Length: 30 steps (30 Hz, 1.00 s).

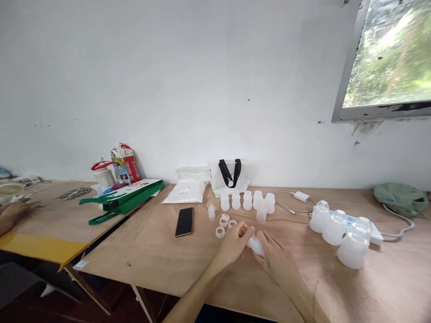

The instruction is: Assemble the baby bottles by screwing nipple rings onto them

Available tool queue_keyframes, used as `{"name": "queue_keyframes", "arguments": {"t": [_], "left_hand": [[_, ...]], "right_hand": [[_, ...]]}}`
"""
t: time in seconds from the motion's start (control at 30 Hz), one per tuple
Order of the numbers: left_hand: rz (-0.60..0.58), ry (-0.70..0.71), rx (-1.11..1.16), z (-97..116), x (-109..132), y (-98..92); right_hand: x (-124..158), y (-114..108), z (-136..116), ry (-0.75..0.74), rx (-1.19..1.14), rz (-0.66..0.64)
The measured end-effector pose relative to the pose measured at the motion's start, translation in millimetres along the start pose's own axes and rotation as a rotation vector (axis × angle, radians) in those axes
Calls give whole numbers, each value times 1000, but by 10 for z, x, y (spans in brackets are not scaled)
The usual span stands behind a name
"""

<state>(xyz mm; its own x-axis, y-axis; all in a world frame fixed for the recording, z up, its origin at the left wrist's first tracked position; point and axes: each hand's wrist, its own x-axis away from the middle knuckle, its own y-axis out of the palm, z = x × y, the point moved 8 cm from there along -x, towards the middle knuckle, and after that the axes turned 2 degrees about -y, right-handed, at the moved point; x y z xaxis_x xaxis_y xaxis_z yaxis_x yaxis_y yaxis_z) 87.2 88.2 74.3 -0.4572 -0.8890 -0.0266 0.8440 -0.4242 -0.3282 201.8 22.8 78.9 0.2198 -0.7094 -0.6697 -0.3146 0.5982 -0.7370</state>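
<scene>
1. The right hand [273, 252] curls its fingers around a small white bottle [256, 246], at the near side of the wooden table [151, 260].
2. The left hand [237, 237] bends its fingers by one end of the bottle; I cannot tell if they grip it.
3. Little clear rings [220, 232] lie near the left hand.
4. A black phone [184, 221] lies left of them.

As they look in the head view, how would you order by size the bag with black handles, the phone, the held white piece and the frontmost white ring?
1. Bag with black handles
2. Phone and held white piece: unsure, the piece being partly hidden
3. Frontmost white ring
</scene>
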Motion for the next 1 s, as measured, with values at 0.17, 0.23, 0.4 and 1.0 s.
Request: {"name": "queue_keyframes", "arguments": {"t": [0.17,0.23,0.4,1.0], "left_hand": [[-136,59,26,68,61,96],[-125,-2,45,-21,32,110],[-68,-79,6,-149,-92,118],[261,105,-867,-322,-221,-587]], "right_hand": [[18,-5,133,66,2,3],[18,-31,102,42,120,60],[16,-86,3,21,234,165],[78,291,483,360,-363,-113]]}}
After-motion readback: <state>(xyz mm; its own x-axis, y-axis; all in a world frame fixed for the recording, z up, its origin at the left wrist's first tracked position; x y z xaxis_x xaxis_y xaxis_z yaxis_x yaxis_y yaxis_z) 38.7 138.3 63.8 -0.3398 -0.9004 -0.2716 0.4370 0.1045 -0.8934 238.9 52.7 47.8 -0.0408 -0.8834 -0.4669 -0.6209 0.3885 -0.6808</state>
